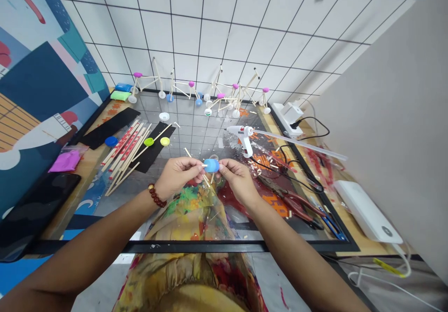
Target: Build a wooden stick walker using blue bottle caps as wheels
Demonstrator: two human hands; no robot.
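Two blue bottle caps (211,165) are side by side between my hands, above the near middle of the board. My left hand (182,174) is closed, with the thumb and forefinger pinching a thin wooden stick whose pale end meets the caps. Another wooden stick (188,152) shows above and below those fingers; whether they grip it is unclear. With thumb and forefinger, my right hand (238,179) pinches the caps' right side. Just behind the caps is a small clear round piece (214,157), partly hidden.
A white glue gun (241,137) with a long glue stick lies right of centre. Pliers (297,202) and cables are at the right. Wooden chopsticks (122,158) and loose caps (164,141) lie left. Stick-and-cap frames (191,90) line the back. A phone (31,214) is near left.
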